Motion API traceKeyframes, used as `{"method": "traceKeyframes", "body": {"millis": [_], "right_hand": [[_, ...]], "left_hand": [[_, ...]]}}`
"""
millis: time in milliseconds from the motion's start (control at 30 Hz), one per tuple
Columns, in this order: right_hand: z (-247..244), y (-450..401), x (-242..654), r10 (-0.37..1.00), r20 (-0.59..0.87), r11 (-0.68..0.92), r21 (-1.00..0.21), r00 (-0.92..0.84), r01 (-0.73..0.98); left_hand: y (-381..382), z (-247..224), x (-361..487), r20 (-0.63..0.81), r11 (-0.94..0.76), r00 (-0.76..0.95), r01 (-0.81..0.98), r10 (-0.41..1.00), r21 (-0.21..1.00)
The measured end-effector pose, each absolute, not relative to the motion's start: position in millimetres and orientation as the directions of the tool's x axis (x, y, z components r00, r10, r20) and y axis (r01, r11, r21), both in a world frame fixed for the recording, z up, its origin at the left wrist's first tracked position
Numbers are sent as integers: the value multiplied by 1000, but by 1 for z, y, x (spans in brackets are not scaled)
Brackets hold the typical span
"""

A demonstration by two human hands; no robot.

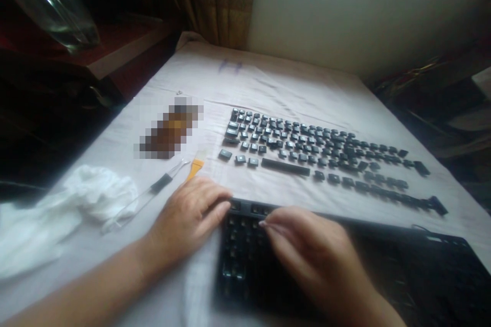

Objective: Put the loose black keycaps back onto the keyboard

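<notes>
A black keyboard base lies across the lower right of the cloth. My left hand rests at its upper left corner, thumb and fingers at the edge. Over the base, my right hand is closed, thumb and fingers pinched on something small and whitish at their tips that I cannot make out. Just behind the base, loose black keycaps lie in rows, with a long black key among them. An orange-yellow tool lies beyond my left hand, beside a thin tool with a dark grip.
Crumpled white cloth or tissue lies at the left. A blurred-out brown item sits left of the keycaps. A red wooden surface with a clear bottle stands at the upper left, and a curtain hangs behind.
</notes>
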State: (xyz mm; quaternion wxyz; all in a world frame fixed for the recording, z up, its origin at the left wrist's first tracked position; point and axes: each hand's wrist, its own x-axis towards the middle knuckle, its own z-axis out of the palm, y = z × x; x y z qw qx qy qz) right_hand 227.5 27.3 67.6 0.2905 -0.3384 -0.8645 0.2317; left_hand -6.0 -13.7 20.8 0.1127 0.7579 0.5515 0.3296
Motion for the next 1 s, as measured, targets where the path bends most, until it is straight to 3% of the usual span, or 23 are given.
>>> {"method": "traceKeyframes", "body": {"millis": [300, 1000], "right_hand": [[60, 24, 229, 675, 228, 658, -615, -701, 434], [43, 15, 218, 610, 318, 769, -458, -726, 446]], "left_hand": [[-14, 22, -8, 394, -409, 215, 751, 894, 518], [-14, 22, -6, 384, -401, 213, 754, 898, 520]]}}
